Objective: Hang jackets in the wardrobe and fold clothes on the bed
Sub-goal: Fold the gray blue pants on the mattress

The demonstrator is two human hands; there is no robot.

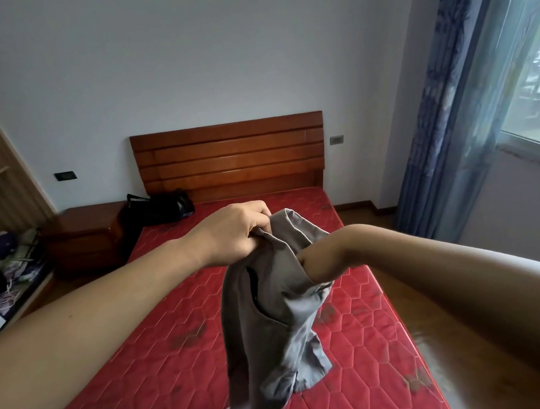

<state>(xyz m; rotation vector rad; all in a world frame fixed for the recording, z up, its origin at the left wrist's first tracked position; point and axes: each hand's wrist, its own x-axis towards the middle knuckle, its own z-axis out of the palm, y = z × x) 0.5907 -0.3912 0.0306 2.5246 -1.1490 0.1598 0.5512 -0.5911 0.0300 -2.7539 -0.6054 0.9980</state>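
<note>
Head view: left hand (232, 235) clamps grey garment (274, 320) over red mattress (166, 375); right hand hidden inside it, fingers untellable.

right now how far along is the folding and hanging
Early. No folded clothes show on the red mattress. In hand: the left hand grips the grey trousers at the top while the right forearm reaches inside, hand hidden. Left: folding these, plus the heap of clothes at far left.

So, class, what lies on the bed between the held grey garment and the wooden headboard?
In the head view, only bare red mattress lies between the grey garment and the headboard; a black bag sits left of that stretch.
</note>
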